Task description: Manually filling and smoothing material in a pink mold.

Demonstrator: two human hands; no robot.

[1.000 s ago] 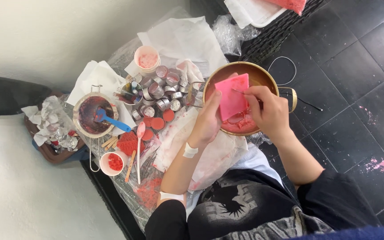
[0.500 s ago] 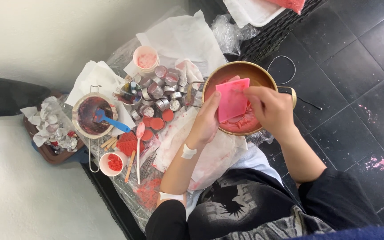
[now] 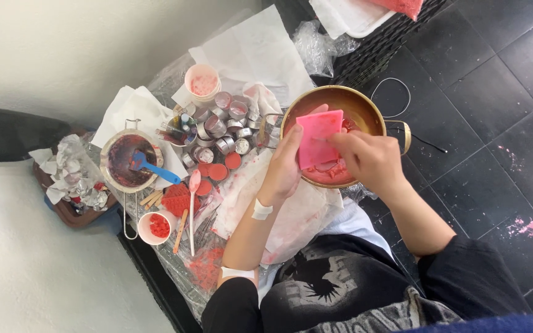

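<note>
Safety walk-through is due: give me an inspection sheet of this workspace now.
Surface: low table under clear plastic sheeting, smeared with pink-red residue.
Job's things: pink slab held over brass bowl, which holds pink pieces.
Clutter: small metal tins, red discs, sieve pot with blue spatula, two white cups of red bits, white paper sheets, crumpled foil.
Grippers: left hand and right hand both grip the slab.
Cables: thin looped wire on floor beside bowl.
Surroundings: dark tiled floor with pink spots, white wall, black basket.
</note>
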